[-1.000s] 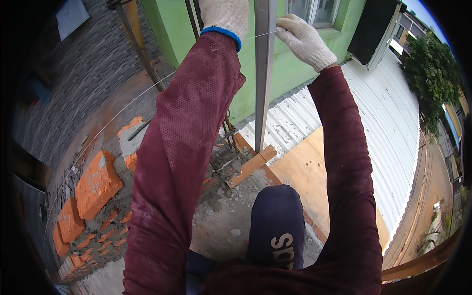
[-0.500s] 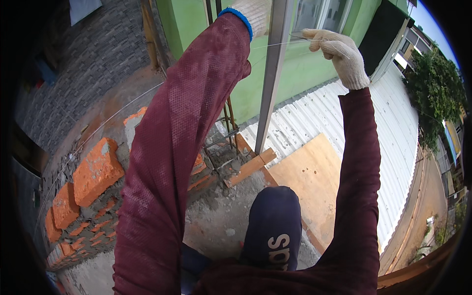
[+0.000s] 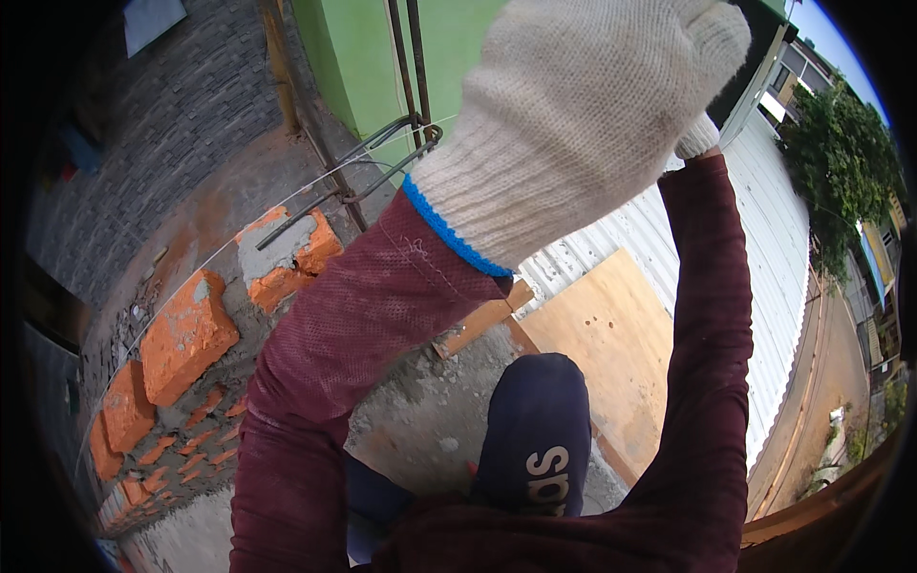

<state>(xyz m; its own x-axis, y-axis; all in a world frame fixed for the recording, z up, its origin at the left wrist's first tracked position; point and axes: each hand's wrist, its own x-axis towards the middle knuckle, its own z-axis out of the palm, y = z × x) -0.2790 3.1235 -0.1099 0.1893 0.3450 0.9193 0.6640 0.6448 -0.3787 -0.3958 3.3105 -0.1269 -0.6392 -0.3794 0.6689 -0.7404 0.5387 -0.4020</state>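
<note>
My left hand (image 3: 583, 115), in a white knit glove with a blue cuff, is raised very close to the camera. Its back faces me and the fingers curl away, so what it grips is hidden. Only a bit of my gloved right hand (image 3: 699, 139) shows behind it, at the end of my maroon sleeve. A thin taut string (image 3: 205, 267) runs from the lower left over the orange bricks (image 3: 186, 334) toward the rusty rebar (image 3: 413, 67) with its wire ties. The grey metal post is hidden behind my left hand.
An unfinished brick wall with mortar runs along the left. A green wall (image 3: 358, 57) stands behind the rebar. Below lie a plywood sheet (image 3: 607, 334), a wooden batten (image 3: 478, 327) and a white corrugated roof (image 3: 769, 258). My knee (image 3: 535, 439) is bent over rough concrete.
My left hand has risen toward the camera and now covers the grey post and most of my right hand. The view has shifted closer to the rebar and bricks.
</note>
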